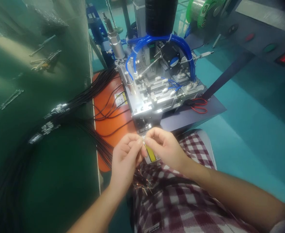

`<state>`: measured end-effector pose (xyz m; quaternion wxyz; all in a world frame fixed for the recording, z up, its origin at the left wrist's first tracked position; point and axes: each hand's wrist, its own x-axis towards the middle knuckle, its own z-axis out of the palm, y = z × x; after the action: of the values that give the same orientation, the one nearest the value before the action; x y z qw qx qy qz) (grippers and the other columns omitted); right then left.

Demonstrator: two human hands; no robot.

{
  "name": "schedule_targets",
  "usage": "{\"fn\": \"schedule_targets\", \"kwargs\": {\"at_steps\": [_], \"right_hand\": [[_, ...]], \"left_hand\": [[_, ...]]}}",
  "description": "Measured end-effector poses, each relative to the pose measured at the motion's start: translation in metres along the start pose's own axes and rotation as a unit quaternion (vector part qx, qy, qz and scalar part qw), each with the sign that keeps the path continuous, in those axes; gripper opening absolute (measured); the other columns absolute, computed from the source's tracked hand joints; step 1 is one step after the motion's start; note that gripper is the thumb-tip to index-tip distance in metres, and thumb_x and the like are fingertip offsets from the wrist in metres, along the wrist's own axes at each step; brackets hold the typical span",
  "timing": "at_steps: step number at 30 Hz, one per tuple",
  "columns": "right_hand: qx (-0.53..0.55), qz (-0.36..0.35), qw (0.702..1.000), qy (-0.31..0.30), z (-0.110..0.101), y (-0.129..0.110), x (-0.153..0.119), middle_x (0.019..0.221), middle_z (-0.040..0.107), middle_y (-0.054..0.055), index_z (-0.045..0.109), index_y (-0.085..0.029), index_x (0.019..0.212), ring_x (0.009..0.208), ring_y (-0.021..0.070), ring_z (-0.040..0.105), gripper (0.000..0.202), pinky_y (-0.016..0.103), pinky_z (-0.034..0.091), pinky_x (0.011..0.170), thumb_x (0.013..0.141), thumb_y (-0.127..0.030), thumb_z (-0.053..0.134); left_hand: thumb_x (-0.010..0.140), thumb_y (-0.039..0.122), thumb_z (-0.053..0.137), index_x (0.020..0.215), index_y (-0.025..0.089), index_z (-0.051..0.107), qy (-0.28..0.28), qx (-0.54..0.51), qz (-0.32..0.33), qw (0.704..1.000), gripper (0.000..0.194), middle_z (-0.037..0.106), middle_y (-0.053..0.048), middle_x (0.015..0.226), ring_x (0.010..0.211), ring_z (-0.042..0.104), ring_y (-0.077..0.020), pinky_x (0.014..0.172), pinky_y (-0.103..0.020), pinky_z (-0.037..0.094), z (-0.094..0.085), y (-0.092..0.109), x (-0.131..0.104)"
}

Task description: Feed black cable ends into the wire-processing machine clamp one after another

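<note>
While our two hands meet just in front of the machine [144, 97], the left hand [141, 141] and the right hand [146, 138] each have thumb and fingers pressed together, pinching a pale piece [143, 138] between them; it is too small and too covered for us to name. Behind our fingertips we see a yellow label [151, 155], near the machine's front edge. Below our left hand, copper ends [143, 186] fan out over our checked cloth [181, 204]. Left of the machine, black cables [84, 97] run across an orange board [108, 119] and onto the green surface [60, 181], with metal ends [47, 127] clustered among them. Farther left of the machine, loose metal parts [45, 61] lie on that surface. Blue tubes [166, 38] arch over the machine, and red loops [200, 106] lie just beside its right side.
</note>
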<state>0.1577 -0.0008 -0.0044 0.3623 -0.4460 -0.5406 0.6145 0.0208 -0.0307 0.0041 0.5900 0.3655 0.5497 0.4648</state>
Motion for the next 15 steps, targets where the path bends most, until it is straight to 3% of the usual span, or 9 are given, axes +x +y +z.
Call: {"fn": "schedule_targets", "kwargs": {"at_steps": [2, 4, 7, 9, 10, 12, 15], "right_hand": [[-0.006, -0.001, 1.0, -0.008, 0.0, -0.001, 0.0, 0.064, 0.06, -0.001, 0.051, -0.019, 0.077, 0.058, 0.012, 0.054, 0.015, 0.024, 0.04, 0.055, 0.09, -0.027, 0.05], [-0.09, -0.051, 0.995, 0.013, -0.002, -0.002, 0.0, 0.068, 0.06, 0.0, 0.051, -0.019, 0.077, 0.059, 0.0122, 0.053, 0.015, 0.025, 0.039, 0.056, 0.09, -0.025, 0.048], [-0.284, -0.19, 0.939, 0.044, -0.008, -0.005, 0.0, 0.074, 0.06, 0.003, 0.053, -0.018, 0.075, 0.062, 0.0134, 0.05, 0.016, 0.028, 0.035, 0.061, 0.089, -0.023, 0.048], [-0.357, -0.236, 0.903, 0.035, -0.012, -0.008, 0.001, 0.073, 0.059, 0.003, 0.054, -0.018, 0.074, 0.061, 0.0135, 0.047, 0.017, 0.03, 0.032, 0.06, 0.089, -0.023, 0.048], [-0.36, -0.225, 0.905, 0.028, -0.014, -0.01, 0.001, 0.072, 0.058, 0.002, 0.054, -0.018, 0.074, 0.06, 0.013, 0.045, 0.016, 0.029, 0.031, 0.06, 0.089, -0.023, 0.048], [-0.308, -0.153, 0.939, 0.011, -0.017, -0.013, 0.003, 0.067, 0.054, -0.001, 0.052, -0.019, 0.072, 0.057, 0.0115, 0.043, 0.016, 0.028, 0.031, 0.058, 0.088, -0.021, 0.049], [-0.135, -0.01, 0.99, -0.029, -0.017, -0.013, 0.005, 0.061, 0.048, -0.004, 0.049, -0.019, 0.07, 0.055, 0.01, 0.041, 0.017, 0.025, 0.032, 0.054, 0.086, -0.023, 0.051]], "left_hand": [[0.087, 0.036, 0.06, 0.082, 0.017, 0.055, 0.0, 0.002, 0.001, 1.0, 0.02, 0.056, 0.003, 0.057, 0.041, 0.032, -0.0018, 0.04, -0.015, 0.022, -0.001, -0.001, 0.001], [0.088, 0.036, 0.06, 0.081, 0.017, 0.055, 0.002, 0.006, -0.002, 1.0, 0.02, 0.057, 0.004, 0.057, 0.041, 0.033, -0.0018, 0.04, -0.014, 0.022, -0.001, -0.002, 0.001], [0.088, 0.035, 0.061, 0.081, 0.018, 0.055, -0.002, 0.022, -0.012, 1.0, 0.019, 0.057, 0.004, 0.056, 0.04, 0.034, -0.0018, 0.04, -0.014, 0.023, -0.001, -0.001, 0.002], [0.086, 0.034, 0.063, 0.081, 0.018, 0.056, 0.001, 0.039, -0.009, 0.999, 0.018, 0.058, 0.003, 0.058, 0.043, 0.038, -0.0022, 0.041, -0.014, 0.026, 0.0, 0.0, 0.002], [0.085, 0.034, 0.064, 0.08, 0.017, 0.057, 0.005, 0.047, -0.003, 0.999, 0.018, 0.059, 0.003, 0.061, 0.044, 0.04, -0.0023, 0.043, -0.014, 0.028, 0.0, 0.0, 0.002], [0.083, 0.033, 0.067, 0.079, 0.017, 0.058, 0.015, 0.06, 0.011, 0.998, 0.018, 0.058, 0.004, 0.065, 0.048, 0.042, -0.002, 0.046, -0.014, 0.032, 0.0, 0.0, 0.001], [0.082, 0.031, 0.068, 0.077, 0.017, 0.059, 0.016, 0.051, 0.025, 0.998, 0.018, 0.054, 0.005, 0.064, 0.048, 0.04, -0.0013, 0.046, -0.014, 0.031, 0.0, -0.002, 0.001]]}}
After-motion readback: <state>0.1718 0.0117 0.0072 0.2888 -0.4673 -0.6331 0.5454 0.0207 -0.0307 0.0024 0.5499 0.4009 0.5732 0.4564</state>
